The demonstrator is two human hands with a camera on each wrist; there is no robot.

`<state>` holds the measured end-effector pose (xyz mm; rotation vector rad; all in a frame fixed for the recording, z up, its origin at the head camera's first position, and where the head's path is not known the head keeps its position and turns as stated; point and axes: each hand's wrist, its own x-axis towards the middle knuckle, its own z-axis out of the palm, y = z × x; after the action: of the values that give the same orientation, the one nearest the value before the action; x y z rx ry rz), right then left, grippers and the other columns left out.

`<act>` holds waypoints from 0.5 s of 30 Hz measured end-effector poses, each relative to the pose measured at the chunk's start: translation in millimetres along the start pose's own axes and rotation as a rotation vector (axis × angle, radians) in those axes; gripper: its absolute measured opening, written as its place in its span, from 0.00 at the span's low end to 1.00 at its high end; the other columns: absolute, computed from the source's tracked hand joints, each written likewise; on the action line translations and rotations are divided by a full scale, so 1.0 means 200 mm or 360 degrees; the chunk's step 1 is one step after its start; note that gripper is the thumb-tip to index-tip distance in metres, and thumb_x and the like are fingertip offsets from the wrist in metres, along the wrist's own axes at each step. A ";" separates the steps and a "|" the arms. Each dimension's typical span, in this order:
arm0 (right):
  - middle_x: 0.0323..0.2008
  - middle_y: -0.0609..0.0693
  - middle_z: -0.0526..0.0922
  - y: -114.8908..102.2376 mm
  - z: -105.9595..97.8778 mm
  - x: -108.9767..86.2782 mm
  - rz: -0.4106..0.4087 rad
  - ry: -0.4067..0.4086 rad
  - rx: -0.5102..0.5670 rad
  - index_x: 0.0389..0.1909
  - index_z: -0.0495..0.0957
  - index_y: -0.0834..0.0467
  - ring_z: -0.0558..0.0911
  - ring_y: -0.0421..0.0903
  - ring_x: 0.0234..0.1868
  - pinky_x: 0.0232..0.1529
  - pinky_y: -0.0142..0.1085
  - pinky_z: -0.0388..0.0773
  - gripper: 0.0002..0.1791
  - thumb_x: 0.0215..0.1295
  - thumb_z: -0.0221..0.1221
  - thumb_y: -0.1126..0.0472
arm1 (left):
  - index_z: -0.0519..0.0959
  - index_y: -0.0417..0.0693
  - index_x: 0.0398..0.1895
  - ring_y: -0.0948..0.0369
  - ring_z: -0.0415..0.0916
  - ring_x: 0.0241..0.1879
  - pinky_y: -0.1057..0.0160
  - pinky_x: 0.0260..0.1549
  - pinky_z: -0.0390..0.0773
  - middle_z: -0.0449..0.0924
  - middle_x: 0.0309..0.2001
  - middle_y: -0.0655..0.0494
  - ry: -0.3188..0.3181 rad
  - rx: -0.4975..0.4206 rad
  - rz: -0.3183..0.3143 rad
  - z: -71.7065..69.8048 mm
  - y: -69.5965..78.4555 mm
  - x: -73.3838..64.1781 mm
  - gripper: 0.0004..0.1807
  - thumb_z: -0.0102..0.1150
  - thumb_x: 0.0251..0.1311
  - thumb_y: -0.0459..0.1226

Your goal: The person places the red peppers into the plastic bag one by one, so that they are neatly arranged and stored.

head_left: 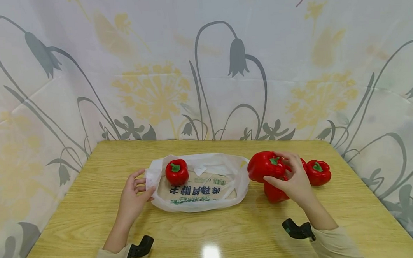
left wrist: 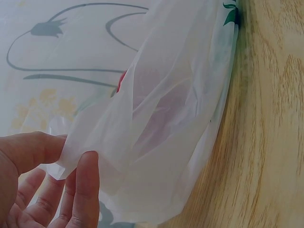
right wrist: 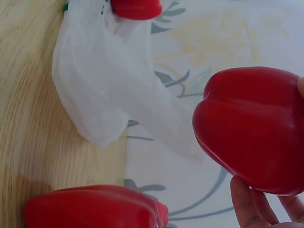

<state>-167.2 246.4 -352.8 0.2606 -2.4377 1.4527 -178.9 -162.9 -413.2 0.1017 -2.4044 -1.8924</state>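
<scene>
A white plastic bag (head_left: 200, 205) lies spread open on the table, with printed lettering on its inside. One red bell pepper (head_left: 177, 172) with a green stem sits in its left part. My left hand (head_left: 134, 193) pinches the bag's left edge between thumb and fingers; the left wrist view shows the thin film (left wrist: 109, 142) in that pinch. Just beyond the bag's right end, my right hand (head_left: 294, 179) grips another red bell pepper (head_left: 264, 166), held above the table. In the right wrist view this bell pepper (right wrist: 251, 128) is lifted, fingers around its side.
Under and behind my right hand are more red bell peppers, one (head_left: 275, 191) near the bag and one (head_left: 318, 172) farther right. The wooden table (head_left: 184, 239) ends at a patterned cloth backdrop (head_left: 204, 86). Black wrist mounts (head_left: 140, 247) sit at both cuffs.
</scene>
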 end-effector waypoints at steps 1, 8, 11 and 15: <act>0.57 0.51 0.62 0.00 0.00 0.00 0.0001 -0.0006 0.0000 0.61 0.64 0.60 0.62 0.49 0.56 0.48 0.19 0.67 0.36 0.51 0.69 0.66 | 0.58 0.47 0.67 0.59 0.72 0.39 0.65 0.30 0.81 0.68 0.51 0.42 -0.0001 -0.0002 -0.0001 0.00 0.00 0.00 0.34 0.59 0.58 0.28; 0.55 0.52 0.63 -0.01 0.03 0.02 -0.0006 -0.0028 0.0001 0.61 0.65 0.61 0.63 0.50 0.55 0.49 0.20 0.67 0.36 0.50 0.69 0.65 | 0.58 0.47 0.67 0.59 0.71 0.39 0.64 0.31 0.81 0.68 0.51 0.42 -0.0017 -0.0009 0.0004 0.01 0.00 0.00 0.34 0.59 0.58 0.27; 0.55 0.53 0.63 -0.01 0.05 0.03 0.0003 -0.0046 0.0011 0.61 0.65 0.61 0.63 0.52 0.56 0.49 0.20 0.67 0.36 0.50 0.70 0.65 | 0.58 0.47 0.67 0.58 0.71 0.40 0.65 0.31 0.81 0.67 0.52 0.42 -0.0019 -0.0001 -0.0001 0.01 0.00 0.00 0.34 0.58 0.59 0.28; 0.56 0.53 0.63 -0.02 0.09 0.04 0.0024 -0.0064 0.0021 0.61 0.65 0.60 0.63 0.53 0.57 0.54 0.31 0.70 0.36 0.50 0.70 0.64 | 0.58 0.48 0.67 0.54 0.70 0.43 0.65 0.31 0.81 0.67 0.52 0.43 -0.0019 -0.0001 -0.0016 0.01 0.01 0.00 0.34 0.58 0.59 0.29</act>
<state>-176.1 227.9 -354.3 0.2770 -2.4676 1.4844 -179.1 -161.3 -412.4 0.1030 -2.4154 -1.9034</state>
